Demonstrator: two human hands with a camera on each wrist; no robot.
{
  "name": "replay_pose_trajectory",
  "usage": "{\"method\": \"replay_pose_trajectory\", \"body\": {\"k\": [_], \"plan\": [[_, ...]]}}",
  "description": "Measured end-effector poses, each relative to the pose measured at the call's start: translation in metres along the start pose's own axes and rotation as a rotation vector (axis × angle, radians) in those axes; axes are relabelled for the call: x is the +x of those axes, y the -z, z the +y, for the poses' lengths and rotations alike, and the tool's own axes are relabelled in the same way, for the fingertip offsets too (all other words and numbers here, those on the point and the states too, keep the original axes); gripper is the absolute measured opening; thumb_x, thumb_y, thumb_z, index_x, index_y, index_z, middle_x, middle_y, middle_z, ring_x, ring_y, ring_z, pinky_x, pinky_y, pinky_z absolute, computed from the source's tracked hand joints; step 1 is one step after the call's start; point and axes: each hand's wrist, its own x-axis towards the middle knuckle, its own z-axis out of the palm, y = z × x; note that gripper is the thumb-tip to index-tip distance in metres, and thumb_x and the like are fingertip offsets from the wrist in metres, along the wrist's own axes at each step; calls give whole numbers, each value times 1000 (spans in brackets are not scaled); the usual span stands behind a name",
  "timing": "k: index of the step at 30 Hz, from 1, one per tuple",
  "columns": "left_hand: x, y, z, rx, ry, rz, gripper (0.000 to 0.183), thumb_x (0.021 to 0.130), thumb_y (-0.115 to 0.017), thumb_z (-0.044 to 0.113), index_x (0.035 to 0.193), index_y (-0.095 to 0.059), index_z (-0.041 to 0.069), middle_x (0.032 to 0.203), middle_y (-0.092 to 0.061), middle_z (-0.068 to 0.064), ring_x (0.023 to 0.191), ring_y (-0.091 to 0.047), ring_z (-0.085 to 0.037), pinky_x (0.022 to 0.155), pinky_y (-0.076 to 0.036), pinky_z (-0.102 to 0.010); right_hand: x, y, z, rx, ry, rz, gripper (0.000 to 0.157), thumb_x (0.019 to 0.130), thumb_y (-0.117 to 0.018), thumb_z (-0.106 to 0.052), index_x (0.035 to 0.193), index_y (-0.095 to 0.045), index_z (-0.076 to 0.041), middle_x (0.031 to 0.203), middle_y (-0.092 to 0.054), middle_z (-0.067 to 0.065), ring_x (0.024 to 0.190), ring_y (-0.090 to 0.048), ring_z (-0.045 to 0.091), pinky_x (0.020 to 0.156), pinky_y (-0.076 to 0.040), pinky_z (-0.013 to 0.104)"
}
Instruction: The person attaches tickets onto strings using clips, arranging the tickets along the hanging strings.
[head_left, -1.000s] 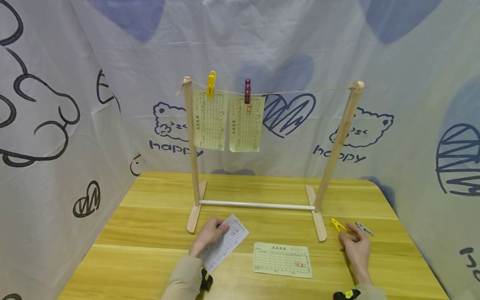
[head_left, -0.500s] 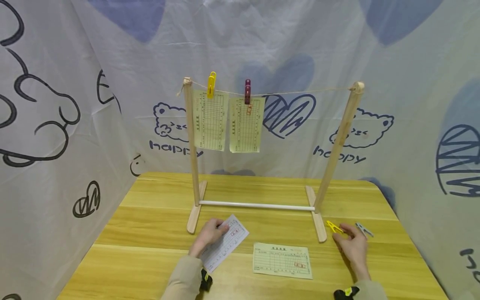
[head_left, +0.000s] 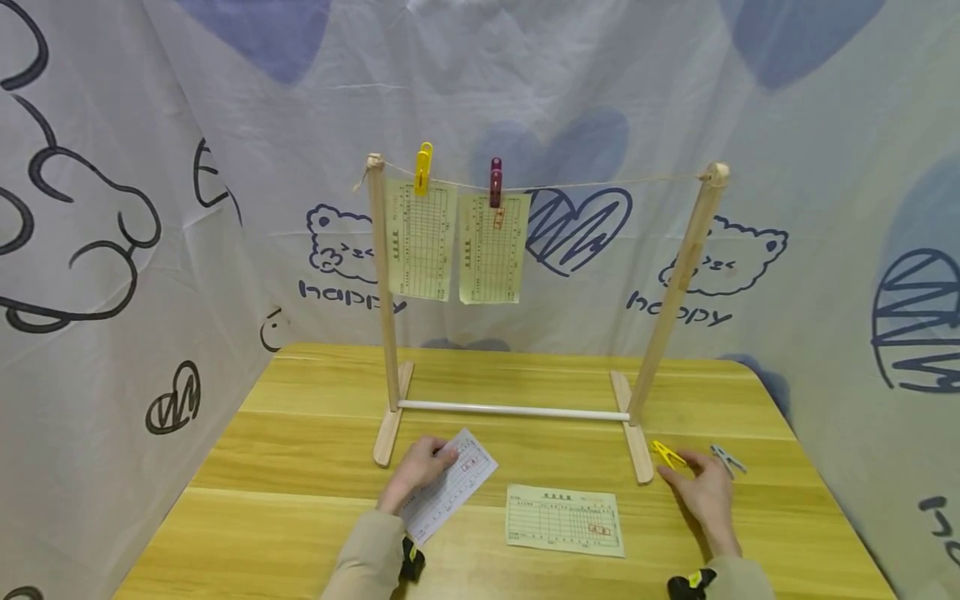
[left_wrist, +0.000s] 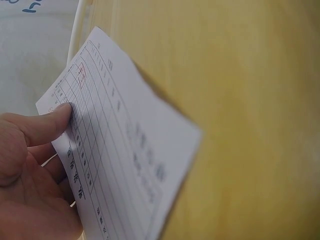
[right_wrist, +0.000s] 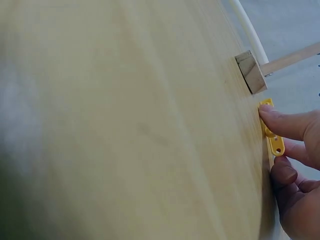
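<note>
My left hand (head_left: 420,468) grips a white printed slip (head_left: 459,487) just above the table, in front of the rack's left foot. In the left wrist view the thumb (left_wrist: 55,120) lies across the slip's face, with the other fingers behind it. On the right, my right hand (head_left: 707,493) pinches a yellow clothespin (head_left: 666,453) at the table surface. The right wrist view has the thumb on one end of that clothespin (right_wrist: 276,145) and fingers around the other. A grey-blue clothespin (head_left: 727,458) lies just beyond this hand. Between the hands lies a pale green slip (head_left: 562,523).
A wooden rack (head_left: 678,287) with a string and a white bottom bar (head_left: 517,410) stands mid-table. Two pale green slips hang from its string, one under a yellow clothespin (head_left: 423,171), the other under a maroon clothespin (head_left: 495,182). A printed cloth (head_left: 555,75) encloses the table.
My right hand has shifted slightly left, and the yellow clothespin moved a little left with it early on. The left hand and its white slip have stayed put.
</note>
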Motion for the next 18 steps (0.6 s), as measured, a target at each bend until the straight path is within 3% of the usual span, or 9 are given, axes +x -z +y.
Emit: {"method": "replay_pose_trajectory", "body": {"k": [8, 12, 18], "plan": [[0, 0, -1, -4, -9, -9, 24, 102, -57, 14, 108, -71, -5, 78, -67, -9, 63, -58, -13, 55, -46, -24, -1, -4, 2, 8, 23, 76, 42, 87, -76, -12, 120, -64, 12, 124, -60, 36, 117, -54, 47, 98, -44, 59], [1, 0, -1, -2, -5, -8, 24, 102, -57, 14, 106, -71, -5, 78, -67, -9, 63, -57, -14, 55, -46, -24, -2, -4, 3, 4, 34, 98, 39, 89, -75, -13, 119, -66, 10, 120, -62, 34, 109, -58, 44, 87, -47, 49], [1, 0, -2, 5, 2, -7, 25, 103, -57, 15, 108, -70, -5, 79, -67, -9, 64, -57, -14, 56, -46, -23, -4, -3, 4, 8, 54, 142, 36, 95, -69, -17, 118, -65, 10, 109, -64, 31, 90, -58, 31, 73, -42, 31]]}}
